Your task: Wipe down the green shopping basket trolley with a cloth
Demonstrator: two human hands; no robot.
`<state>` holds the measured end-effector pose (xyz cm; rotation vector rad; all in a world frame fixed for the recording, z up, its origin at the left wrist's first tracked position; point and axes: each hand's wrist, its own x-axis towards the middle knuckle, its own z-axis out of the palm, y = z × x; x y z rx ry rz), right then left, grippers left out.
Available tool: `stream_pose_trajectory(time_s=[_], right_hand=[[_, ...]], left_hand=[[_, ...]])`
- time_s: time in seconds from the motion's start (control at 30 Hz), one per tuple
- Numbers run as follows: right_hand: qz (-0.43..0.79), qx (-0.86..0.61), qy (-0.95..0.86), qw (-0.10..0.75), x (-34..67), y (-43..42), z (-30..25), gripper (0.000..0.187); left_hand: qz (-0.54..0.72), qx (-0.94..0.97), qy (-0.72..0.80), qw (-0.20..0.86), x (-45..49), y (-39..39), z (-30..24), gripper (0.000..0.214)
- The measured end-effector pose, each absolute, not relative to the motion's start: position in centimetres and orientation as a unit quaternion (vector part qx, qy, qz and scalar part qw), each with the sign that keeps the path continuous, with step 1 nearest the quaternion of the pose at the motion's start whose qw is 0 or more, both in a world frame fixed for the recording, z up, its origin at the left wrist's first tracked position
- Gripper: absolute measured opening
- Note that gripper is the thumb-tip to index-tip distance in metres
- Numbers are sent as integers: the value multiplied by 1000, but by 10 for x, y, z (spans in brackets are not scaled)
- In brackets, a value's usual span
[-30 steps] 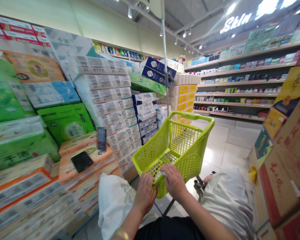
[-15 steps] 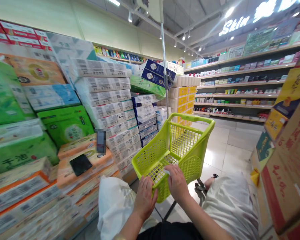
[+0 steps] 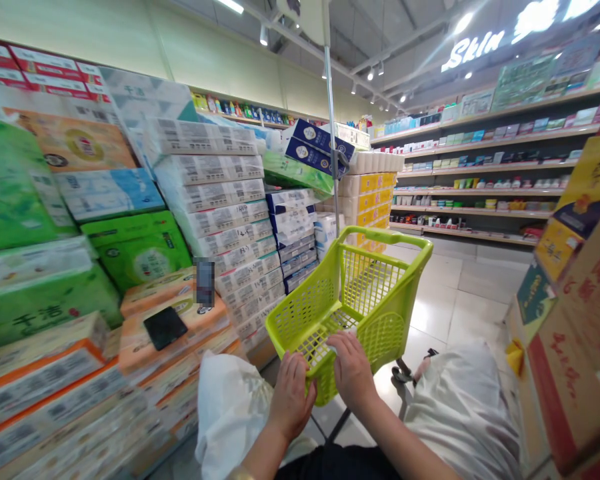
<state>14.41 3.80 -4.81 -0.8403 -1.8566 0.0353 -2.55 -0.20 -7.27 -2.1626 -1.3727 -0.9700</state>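
Observation:
A lime-green plastic shopping cart (image 3: 347, 303) stands right in front of me, its near end between my knees. My left hand (image 3: 293, 393) is curled over the near rim, fingers bent across the edge and thumb on the outer side. On the same rim, further right, my right hand (image 3: 351, 367) rests with a white cloth (image 3: 334, 348) under its fingers. Only a small white edge of that cloth shows; whether it is fabric or paper I cannot tell. Through the lattice the basket appears bare inside.
Packs of tissue paper (image 3: 230, 220) rise in stacks on the left. A black flat device (image 3: 165, 328) lies on an orange pack. Brown cartons (image 3: 575, 333) stand close on the right. Product shelves (image 3: 480, 180) line the far side, beyond the tiled floor (image 3: 440, 300). A metal pole (image 3: 331, 100) rises behind the cart.
The whole view has shifted slightly, with the surroundings a little further right. Both hands stay at the cart's rim; the right hand has moved very slightly left along it.

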Motion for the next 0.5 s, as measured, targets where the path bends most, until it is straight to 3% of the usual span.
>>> stream_pose_trajectory(time_s=[0.17, 0.37, 0.5], right_hand=[[28, -282, -834, 472, 133, 25, -48, 47], [5, -369, -772, 518, 154, 44, -48, 44], [13, -330, -803, 497, 141, 34, -49, 48]], left_hand=[[-350, -776, -491, 185, -26, -2, -72, 18], [-348, -773, -499, 182, -24, -3, -74, 13], [-353, -771, -495, 187, -25, -2, -74, 16]])
